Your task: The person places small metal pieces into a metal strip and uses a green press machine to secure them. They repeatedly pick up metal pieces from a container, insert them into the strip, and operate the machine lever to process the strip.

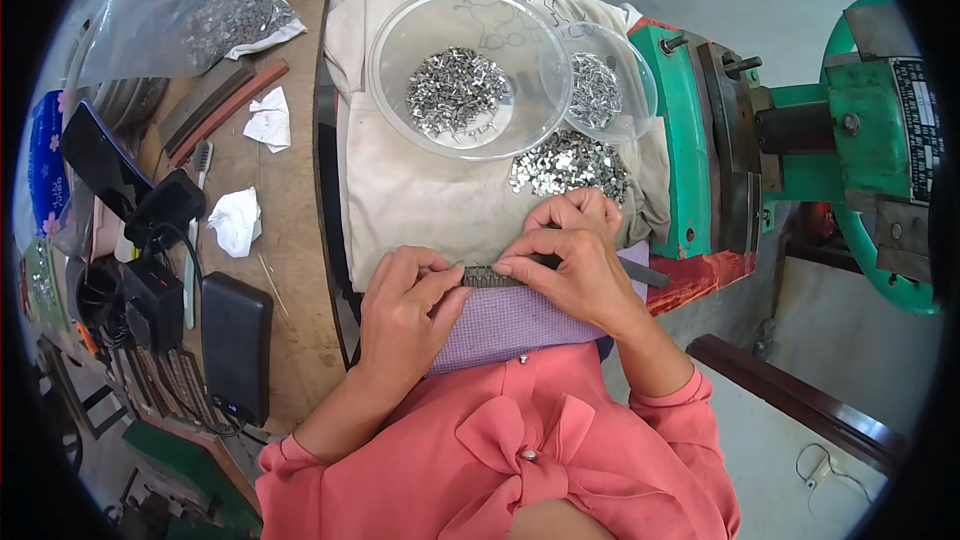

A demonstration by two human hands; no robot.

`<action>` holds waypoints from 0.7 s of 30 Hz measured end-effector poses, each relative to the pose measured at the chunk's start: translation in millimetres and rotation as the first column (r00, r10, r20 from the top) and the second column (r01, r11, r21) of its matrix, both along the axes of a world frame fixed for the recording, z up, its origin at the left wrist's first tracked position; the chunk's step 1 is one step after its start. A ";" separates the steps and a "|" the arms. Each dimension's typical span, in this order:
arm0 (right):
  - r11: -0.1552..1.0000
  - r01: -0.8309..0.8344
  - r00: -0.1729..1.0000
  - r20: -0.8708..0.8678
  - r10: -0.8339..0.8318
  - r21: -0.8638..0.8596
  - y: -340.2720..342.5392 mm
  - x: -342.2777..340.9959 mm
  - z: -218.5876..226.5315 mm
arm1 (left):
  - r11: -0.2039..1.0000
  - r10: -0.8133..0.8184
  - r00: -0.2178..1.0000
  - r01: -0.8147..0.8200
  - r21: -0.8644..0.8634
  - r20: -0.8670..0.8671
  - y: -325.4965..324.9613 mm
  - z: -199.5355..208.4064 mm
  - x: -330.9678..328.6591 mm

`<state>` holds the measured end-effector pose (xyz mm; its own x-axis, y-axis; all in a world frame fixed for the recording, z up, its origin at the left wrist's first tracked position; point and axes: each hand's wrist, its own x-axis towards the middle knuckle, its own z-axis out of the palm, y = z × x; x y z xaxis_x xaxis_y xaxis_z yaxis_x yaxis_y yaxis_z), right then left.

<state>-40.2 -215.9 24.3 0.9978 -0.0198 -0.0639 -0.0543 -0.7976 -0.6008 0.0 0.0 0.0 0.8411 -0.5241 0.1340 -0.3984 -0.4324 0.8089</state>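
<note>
Across my lap lies a narrow dark metal bar with a row of slots (487,277), on a purple checked cloth (500,320). My left hand (408,305) grips its left end between thumb and fingers. Pinched closed, my right hand (572,255) presses thumb and fingertips to the bar's top; any small piece between them is hidden. The bar's plain right end (645,273) sticks out past that hand. Just beyond my right hand spreads a pile of small shiny metal pieces (570,165). A large clear plastic bowl (390,90) behind it holds many small metal parts.
A smaller clear tub (640,90) of metal pieces stands beside the bowl on beige cloth (385,170). A green machine with a handwheel (880,140) is at right. The wooden bench (310,290) at left bears a black power bank (236,345), crumpled tissues (236,222) and a toothbrush (202,160).
</note>
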 end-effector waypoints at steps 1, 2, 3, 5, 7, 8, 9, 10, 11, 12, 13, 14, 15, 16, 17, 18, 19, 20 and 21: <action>1.000 0.004 1.000 0.011 -0.004 0.004 2.3 1.1 -0.4 | 1.000 0.005 1.000 -0.005 -0.005 0.010 -0.2 -0.3 0.0; 1.000 0.008 1.000 0.022 -0.008 0.007 3.1 1.2 -0.3 | 1.000 0.009 1.000 -0.009 -0.009 0.020 -0.3 -0.3 0.1; 1.000 0.006 1.000 0.022 -0.006 0.017 2.9 1.6 -1.4 | 1.000 0.010 1.000 -0.010 -0.002 0.025 0.1 0.3 1.0; 0.999 0.001 1.000 0.020 -0.002 0.033 1.5 1.7 -3.4 | 1.000 0.010 0.999 -0.010 0.010 0.036 1.1 2.0 2.7; 1.000 0.009 1.000 0.021 -0.009 0.012 -3.1 -1.8 -1.5 | 1.000 0.017 0.999 -0.017 0.001 0.028 0.2 2.1 2.6; 1.000 0.012 1.000 0.022 -0.012 0.000 -4.8 -3.0 -0.6 | 1.000 0.020 1.000 -0.020 -0.003 0.024 -0.3 1.8 2.4; 1.000 0.014 1.000 0.017 -0.014 -0.003 -5.8 -3.6 0.7 | 1.000 0.021 1.000 -0.021 -0.005 0.021 -0.8 1.4 1.7; 1.000 0.016 1.000 0.013 -0.016 -0.005 -6.6 -3.9 2.0 | 1.000 0.023 1.000 -0.023 -0.006 0.018 -1.1 1.0 1.1; 1.000 0.018 1.000 0.008 -0.018 -0.008 -7.3 -4.0 3.1 | 1.000 0.024 1.000 -0.024 -0.008 0.016 -1.9 0.8 0.7; 1.000 0.017 1.000 0.008 -0.017 -0.003 -6.5 -4.0 2.4 | 1.000 0.022 1.000 -0.022 -0.010 0.015 -2.4 0.8 0.7; 1.000 0.015 1.000 0.007 -0.015 0.001 -5.4 -3.7 0.8 | 1.000 0.020 1.000 -0.020 -0.012 0.014 -2.9 1.1 0.6; 1.000 0.013 1.000 0.007 -0.013 0.006 -5.1 -3.9 0.2 | 1.000 0.018 1.000 -0.018 -0.013 0.013 -3.6 1.3 0.4; 1.000 0.014 1.000 0.000 -0.014 0.003 -5.4 -3.7 1.0 | 1.000 0.018 1.000 -0.018 -0.012 0.011 -3.5 1.6 0.5; 1.000 0.015 1.000 -0.007 -0.015 -0.001 -6.3 -4.1 2.6 | 1.000 0.019 1.000 -0.019 -0.010 0.009 -3.4 1.7 0.1; 1.000 0.016 1.000 -0.014 -0.016 -0.005 -7.4 -4.7 3.7 | 1.000 0.019 1.000 -0.019 -0.009 0.007 -3.2 1.8 0.0; 1.000 0.019 1.000 -0.012 -0.019 -0.013 -9.1 -5.8 4.4 | 1.000 0.019 1.000 -0.019 -0.008 0.005 -3.0 1.4 -0.2; 1.000 0.022 1.000 -0.011 -0.022 -0.021 -11.2 -7.0 5.2 | 1.000 0.019 1.000 -0.019 -0.006 0.003 -2.8 1.0 -0.2; 0.999 0.024 1.000 -0.010 -0.025 -0.029 -12.2 -7.6 5.7 | 1.000 0.019 1.000 -0.019 -0.005 0.000 -2.6 0.8 -0.2; 0.999 0.030 1.000 -0.006 -0.030 -0.033 -12.0 -8.1 5.6 | 1.000 0.017 1.000 -0.017 -0.007 0.005 -2.5 0.7 -0.1</action>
